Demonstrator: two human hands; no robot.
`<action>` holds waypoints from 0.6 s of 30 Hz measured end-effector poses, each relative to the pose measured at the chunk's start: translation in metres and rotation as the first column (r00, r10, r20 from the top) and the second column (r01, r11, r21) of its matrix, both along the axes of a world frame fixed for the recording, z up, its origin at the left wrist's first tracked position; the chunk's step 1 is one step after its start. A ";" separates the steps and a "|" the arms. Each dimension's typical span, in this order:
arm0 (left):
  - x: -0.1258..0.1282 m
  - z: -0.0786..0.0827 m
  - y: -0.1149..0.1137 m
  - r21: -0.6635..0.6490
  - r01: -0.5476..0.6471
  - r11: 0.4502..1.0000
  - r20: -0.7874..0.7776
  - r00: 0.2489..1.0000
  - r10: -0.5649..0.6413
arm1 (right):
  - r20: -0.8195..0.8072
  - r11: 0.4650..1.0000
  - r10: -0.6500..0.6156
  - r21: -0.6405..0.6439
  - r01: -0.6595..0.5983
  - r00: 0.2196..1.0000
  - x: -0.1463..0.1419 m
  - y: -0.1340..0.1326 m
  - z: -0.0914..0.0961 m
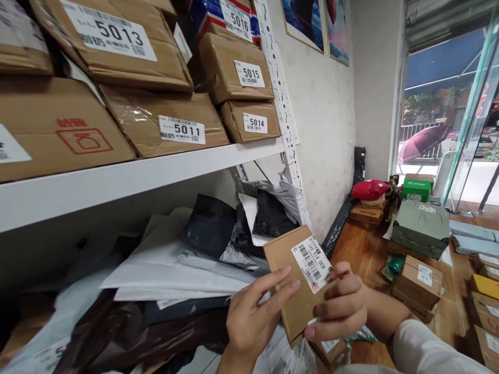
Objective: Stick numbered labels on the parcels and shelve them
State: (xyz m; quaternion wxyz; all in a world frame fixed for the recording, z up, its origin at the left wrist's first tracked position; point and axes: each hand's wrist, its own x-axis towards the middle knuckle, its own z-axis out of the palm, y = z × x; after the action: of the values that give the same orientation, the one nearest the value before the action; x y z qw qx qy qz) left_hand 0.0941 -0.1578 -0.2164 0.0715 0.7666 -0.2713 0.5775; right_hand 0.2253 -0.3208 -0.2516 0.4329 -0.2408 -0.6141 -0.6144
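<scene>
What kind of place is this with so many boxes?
It's probably a parcel pick-up or sorting room. Numbered boxes sit on a white shelf, bagged packages are piled below it, and more boxes stand on the wooden floor.

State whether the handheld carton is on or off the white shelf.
Off: left hand and right hand hold the carton between them, lower in view than the shelf.
</scene>
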 end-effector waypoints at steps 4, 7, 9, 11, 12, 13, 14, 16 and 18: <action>0.000 -0.001 0.003 0.004 0.006 1.000 0.007 1.000 -0.006 | -0.004 0.998 -0.029 -0.056 0.028 1.000 0.002 0.002 -0.005; 0.000 -0.001 0.005 0.020 -0.004 1.000 0.011 1.000 0.004 | 0.003 0.995 -0.008 -0.103 0.008 1.000 0.002 0.000 0.000; 0.001 -0.001 0.005 0.023 -0.012 1.000 0.022 1.000 0.012 | -0.001 0.991 0.010 -0.131 -0.010 1.000 0.000 -0.001 0.006; 0.001 -0.002 0.005 0.017 -0.019 1.000 0.032 0.999 0.018 | -0.015 0.993 0.029 -0.111 -0.030 0.999 -0.002 0.000 0.012; 0.001 -0.002 0.005 0.011 -0.020 1.000 0.030 0.999 0.020 | -0.022 0.995 0.040 -0.088 -0.042 0.999 -0.003 0.001 0.014; 0.001 -0.002 0.006 0.006 -0.022 1.000 0.024 0.999 0.022 | -0.028 0.996 0.048 -0.071 -0.050 0.998 -0.003 0.003 0.014; 0.001 -0.002 0.006 0.003 -0.023 1.000 0.016 1.000 0.023 | -0.028 0.996 0.052 -0.068 -0.054 0.998 -0.002 0.004 0.013; 0.001 -0.002 0.008 0.002 -0.022 1.000 0.009 1.000 0.022 | -0.009 0.994 0.044 -0.104 -0.045 0.999 0.001 0.008 0.004; 0.001 -0.001 0.009 0.011 -0.028 1.000 0.017 0.999 0.028 | 0.014 0.987 0.027 -0.156 -0.024 1.000 0.007 0.010 -0.010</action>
State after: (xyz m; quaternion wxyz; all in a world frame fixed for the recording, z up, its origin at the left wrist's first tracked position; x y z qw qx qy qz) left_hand 0.0951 -0.1488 -0.2179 0.0568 0.7658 -0.2646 0.5833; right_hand 0.2326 -0.3105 -0.2615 0.4155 -0.2612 -0.6669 -0.5608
